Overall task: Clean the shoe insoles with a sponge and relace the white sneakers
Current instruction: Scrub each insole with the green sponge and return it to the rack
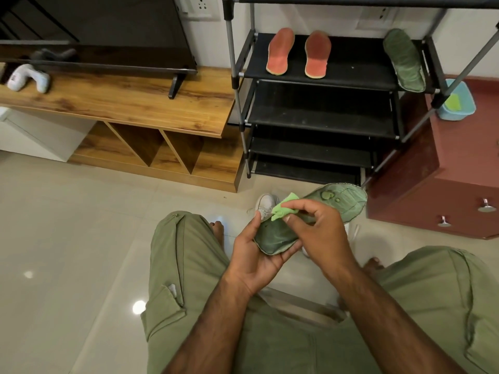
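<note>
A green insole [343, 201] with water drops near its toe lies across my lap space, its heel end held from below by my left hand [253, 255]. My right hand [316, 225] pinches a bright green sponge [285, 207] against the middle of the insole. A white sneaker [266, 205] stands on the floor just behind the sponge, mostly hidden by my hands. A second green insole [403, 60] leans on the right end of the black shoe rack's top shelf [348, 66], and two red insoles [280, 51] lie on its left half.
A light blue tub [459, 103] with a green sponge inside sits on the red cabinet [459, 168] at right. A wooden TV bench [135, 103] fills the left. My knees in green trousers frame the tiled floor [67, 225].
</note>
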`<action>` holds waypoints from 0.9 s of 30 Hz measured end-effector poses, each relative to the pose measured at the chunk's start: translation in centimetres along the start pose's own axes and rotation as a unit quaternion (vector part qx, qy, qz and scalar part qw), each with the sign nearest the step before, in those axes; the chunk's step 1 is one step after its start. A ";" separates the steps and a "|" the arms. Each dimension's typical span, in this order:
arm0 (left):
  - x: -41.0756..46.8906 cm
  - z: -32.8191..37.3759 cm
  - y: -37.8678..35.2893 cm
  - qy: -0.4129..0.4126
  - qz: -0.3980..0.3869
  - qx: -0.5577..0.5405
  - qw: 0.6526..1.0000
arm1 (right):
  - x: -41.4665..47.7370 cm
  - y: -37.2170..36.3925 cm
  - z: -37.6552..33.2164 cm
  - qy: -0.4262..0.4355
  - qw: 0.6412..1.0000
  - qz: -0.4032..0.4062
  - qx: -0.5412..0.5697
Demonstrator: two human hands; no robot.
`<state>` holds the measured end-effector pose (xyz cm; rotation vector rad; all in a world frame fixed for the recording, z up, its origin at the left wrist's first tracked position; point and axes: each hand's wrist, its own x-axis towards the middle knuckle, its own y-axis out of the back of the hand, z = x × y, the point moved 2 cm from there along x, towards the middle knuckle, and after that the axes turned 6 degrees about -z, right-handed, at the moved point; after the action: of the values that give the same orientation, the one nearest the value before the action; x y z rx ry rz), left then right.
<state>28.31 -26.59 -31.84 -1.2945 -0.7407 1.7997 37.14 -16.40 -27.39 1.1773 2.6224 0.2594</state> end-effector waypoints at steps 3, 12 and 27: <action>-0.1 0.0 0.0 0.003 0.003 -0.003 1.000 | -0.1 -0.3 0.1 0.062 0.969 0.030 -0.239; 0.2 -0.1 0.5 0.013 0.003 -0.006 1.000 | -0.5 -0.9 -0.2 0.140 0.877 0.022 -0.458; 0.5 -0.3 1.4 0.020 0.017 -0.004 1.000 | -0.8 -1.5 0.9 0.152 0.891 -0.089 -0.418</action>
<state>28.15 -26.90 -33.32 -1.3519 -0.7090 1.7941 36.88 -17.87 -28.51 0.6120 2.3556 1.4509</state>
